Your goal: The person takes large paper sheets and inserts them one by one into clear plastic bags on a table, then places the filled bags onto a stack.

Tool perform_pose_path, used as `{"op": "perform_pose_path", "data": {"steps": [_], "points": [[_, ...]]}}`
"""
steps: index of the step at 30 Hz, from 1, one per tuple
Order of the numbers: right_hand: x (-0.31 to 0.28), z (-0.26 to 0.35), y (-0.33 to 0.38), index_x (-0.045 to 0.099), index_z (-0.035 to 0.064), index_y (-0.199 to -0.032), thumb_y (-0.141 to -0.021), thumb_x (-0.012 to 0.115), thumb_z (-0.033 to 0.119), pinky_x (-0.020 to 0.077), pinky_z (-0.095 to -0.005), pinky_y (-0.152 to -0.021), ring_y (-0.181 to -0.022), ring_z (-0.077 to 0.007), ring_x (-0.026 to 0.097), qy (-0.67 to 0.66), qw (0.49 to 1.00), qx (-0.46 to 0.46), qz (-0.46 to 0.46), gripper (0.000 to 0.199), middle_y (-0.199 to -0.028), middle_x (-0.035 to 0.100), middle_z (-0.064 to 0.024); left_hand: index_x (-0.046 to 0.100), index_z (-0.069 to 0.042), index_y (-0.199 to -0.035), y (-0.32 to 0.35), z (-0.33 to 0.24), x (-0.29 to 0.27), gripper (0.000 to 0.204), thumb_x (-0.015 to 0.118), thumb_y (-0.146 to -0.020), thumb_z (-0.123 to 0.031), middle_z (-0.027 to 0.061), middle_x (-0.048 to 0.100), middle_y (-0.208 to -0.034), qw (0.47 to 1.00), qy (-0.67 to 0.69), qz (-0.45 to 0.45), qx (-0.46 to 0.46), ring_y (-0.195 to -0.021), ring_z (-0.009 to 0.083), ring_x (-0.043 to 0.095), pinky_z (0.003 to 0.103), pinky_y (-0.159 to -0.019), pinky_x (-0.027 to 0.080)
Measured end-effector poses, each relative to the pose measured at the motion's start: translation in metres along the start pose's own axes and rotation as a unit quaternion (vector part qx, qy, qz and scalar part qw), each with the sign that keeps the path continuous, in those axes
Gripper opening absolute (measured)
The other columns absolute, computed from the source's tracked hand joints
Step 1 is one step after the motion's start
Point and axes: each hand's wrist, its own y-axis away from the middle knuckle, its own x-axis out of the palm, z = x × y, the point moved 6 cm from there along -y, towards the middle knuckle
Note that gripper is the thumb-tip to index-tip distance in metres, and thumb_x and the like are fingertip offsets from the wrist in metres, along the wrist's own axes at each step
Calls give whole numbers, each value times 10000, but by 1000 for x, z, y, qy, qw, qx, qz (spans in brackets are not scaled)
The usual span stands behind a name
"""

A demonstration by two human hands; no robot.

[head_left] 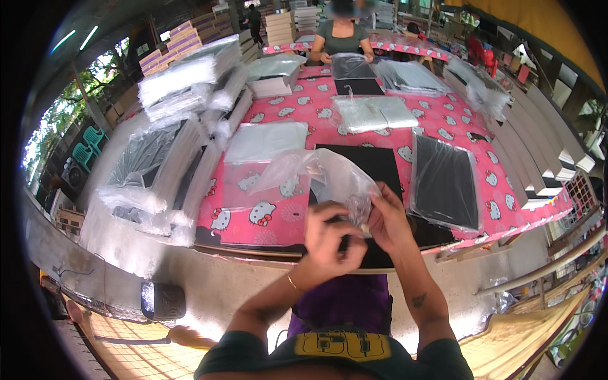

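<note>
At a pink cartoon-print table (253,218), handling a clear plastic bag (342,172) above a black panel (378,163).
Loaded at left with a tall heap of plastic-wrapped panels (149,152); lined along the right with stacks of pale-edged slabs (538,136); attended at the far side by a co-worker (342,37), holding a wrapped dark panel (353,66). Just right of the work, a bagged black panel (445,183); to the left, whitish flat plastic (266,142). Directly under both hands, at near table edge: the black panel. Held up over it: the clear plastic bag, gathered at its near end. Clamped on that end with right hand (391,221), thumb against fingers; curled close beside it with left hand (326,240), blurred, cannot tell if gripping. Worn on left wrist: thin bracelet (292,282).
</note>
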Motion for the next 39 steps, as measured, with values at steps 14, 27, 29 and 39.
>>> {"op": "perform_pose_path", "data": {"steps": [14,27,29,39], "points": [[-7,9,36,519,64,-1055,-933,536,278,482,-399,-898,-1028,-231,598,-165,986,-11,15,247,-1069,622,-101,585,7,-822,44,131,-38,213,600,-910,-186,57,601,-825,927,79,-64,-360,-762,109,501,265,-698,428],[87,78,32,658,40,-929,-841,634,337,502,-409,-684,-859,-285,601,778,582,-154,180,310,-1001,557,-123,642,-21,-903,-57,65,14,154,626,-761,-79,205,563,-1163,900,-63,424,-79,-1096,350,544,463,-970,387],[58,106,15,697,41,-883,-812,646,414,484,-447,-763,-905,-352,590,913,404,-34,-42,383,-971,578,-154,655,-18,-870,-50,89,7,136,613,-774,-104,206,567,-1106,888,-124,396,-197,-1084,379,533,528,-946,385],[-22,100,57,683,64,-963,-780,703,193,386,-435,-975,-1172,-284,484,554,782,-84,275,224,-1144,545,-141,494,-39,-633,0,58,-42,419,687,-752,-391,61,510,-639,768,438,200,-422,-674,163,537,309,-567,388]]}}
